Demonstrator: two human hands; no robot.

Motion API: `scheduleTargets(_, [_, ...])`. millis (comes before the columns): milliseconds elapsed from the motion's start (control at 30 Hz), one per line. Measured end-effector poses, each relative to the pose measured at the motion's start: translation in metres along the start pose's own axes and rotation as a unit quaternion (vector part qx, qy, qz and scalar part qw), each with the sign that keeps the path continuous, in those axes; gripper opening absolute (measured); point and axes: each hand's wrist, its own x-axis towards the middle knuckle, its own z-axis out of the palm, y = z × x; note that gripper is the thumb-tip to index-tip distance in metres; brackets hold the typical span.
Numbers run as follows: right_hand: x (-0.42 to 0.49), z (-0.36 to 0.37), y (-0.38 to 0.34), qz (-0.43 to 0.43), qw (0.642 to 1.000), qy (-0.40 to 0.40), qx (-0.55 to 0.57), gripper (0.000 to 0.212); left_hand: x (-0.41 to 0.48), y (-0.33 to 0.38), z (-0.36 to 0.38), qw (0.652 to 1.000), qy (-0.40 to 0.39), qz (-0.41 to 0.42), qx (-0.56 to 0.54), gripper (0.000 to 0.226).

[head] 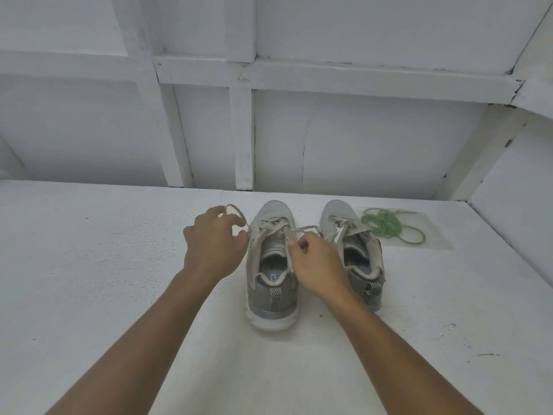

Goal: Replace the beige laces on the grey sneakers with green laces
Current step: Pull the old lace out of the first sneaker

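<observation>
Only the person's arms are seen. The left hand (214, 244) and the right hand (317, 265) are bare, and both are shown from the back. The left forearm (143, 339) and the right forearm (398, 354) are uncovered from wrist to the lower edge, where they are cut off by the view.
</observation>
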Motion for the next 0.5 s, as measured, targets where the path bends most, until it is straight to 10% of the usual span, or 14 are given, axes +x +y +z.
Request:
scheduleTargets(200, [0.009, -0.018, -0.023, -0.094, 0.991, 0.059, -0.069, 0.015, 0.003, 0.001, 0.002, 0.989, -0.128, -0.007, 0.077, 0.042])
scheduleTargets(500, [0.032, -0.009, -0.034, -0.241, 0.949, -0.015, -0.201, 0.02, 0.008, -0.013, 0.006, 0.998, -0.033, 0.019, -0.045, 0.019])
